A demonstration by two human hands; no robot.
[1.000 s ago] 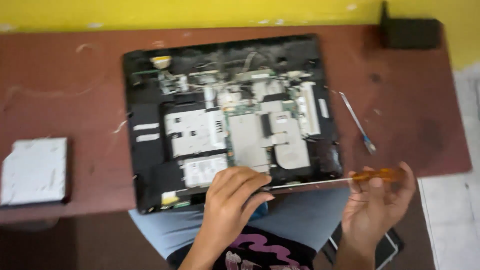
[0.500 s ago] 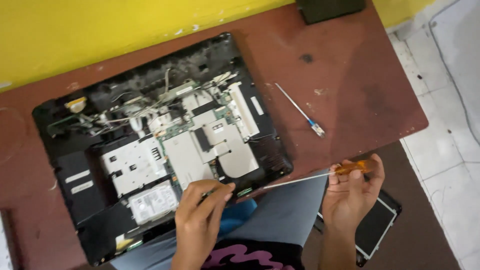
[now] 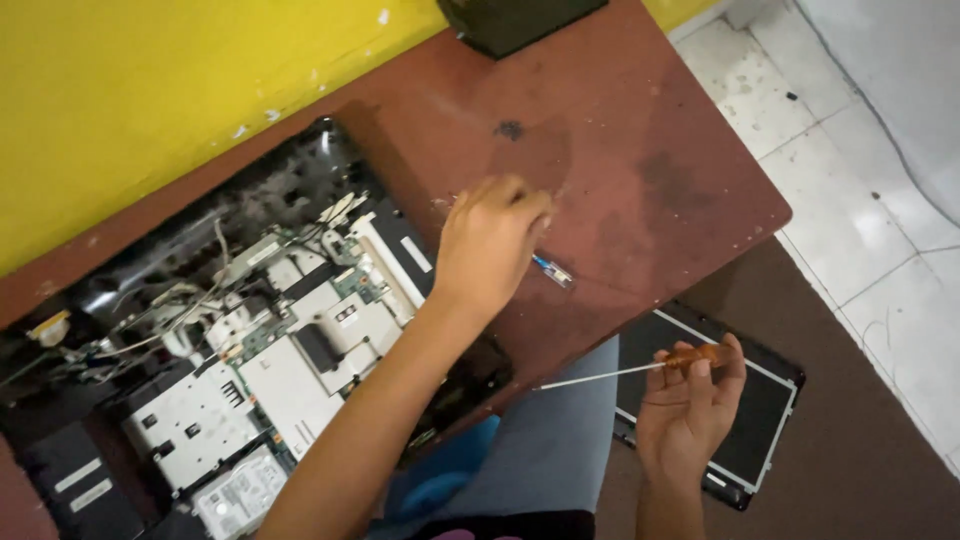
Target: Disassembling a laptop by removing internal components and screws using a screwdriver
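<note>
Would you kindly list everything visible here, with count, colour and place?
Table: one, reddish-brown, against the wall.
Wall: one, yellow, behind the table.
Opened laptop: one, black with grey and green internals, table's left side.
Blue-handled screwdriver: one, on the table under the left hand.
Dark box: one, black, table's far edge.
Dark panel: one, black with a pale border, on the floor.
Floor tiles: white, right side.
Left hand: over the blue-handled screwdriver.
Right hand: holding an amber-handled screwdriver.

Left hand [image 3: 488,240] grips blue screwdriver [image 3: 552,269] — right hand [image 3: 688,408] holds orange one [image 3: 640,371].
</note>
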